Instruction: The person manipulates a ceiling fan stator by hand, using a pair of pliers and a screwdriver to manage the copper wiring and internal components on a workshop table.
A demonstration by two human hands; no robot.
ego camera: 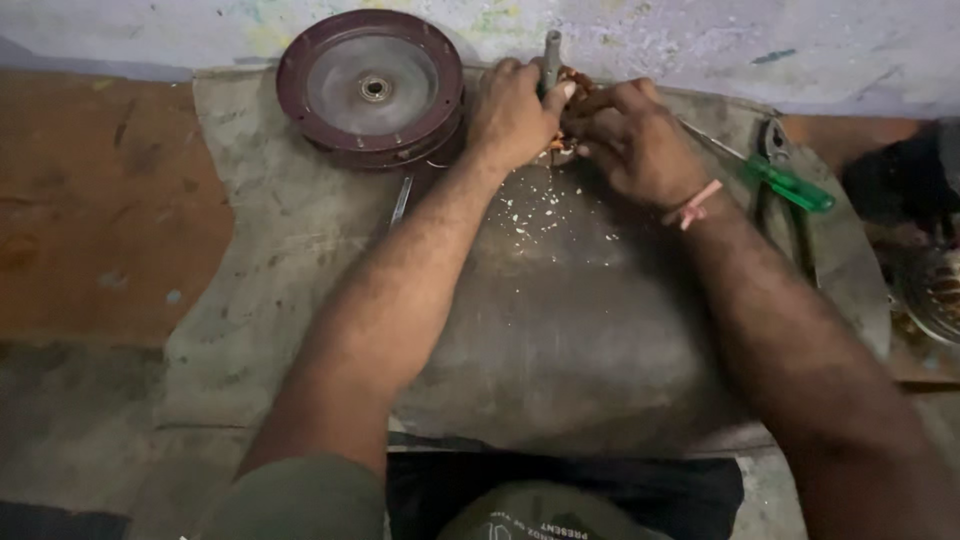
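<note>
My left hand (510, 112) grips a small part with copper-coloured windings and an upright grey metal shaft (551, 60), thumb pressed against the shaft. My right hand (632, 140) is closed on the same part from the right, fingers curled at the copper windings (572, 82). Most of the part is hidden between the two hands. A pink band (694, 205) circles my right wrist. White flecks (532, 208) lie scattered on the grey mat (560, 330) just below the hands.
A round maroon metal housing with a grey centre (370, 88) sits left of the hands. Green-handled pliers (790, 182) lie at the right. A thin metal rod (401, 200) lies under my left forearm. Brown floor (90, 210) lies left; another metal part (930, 290) at far right.
</note>
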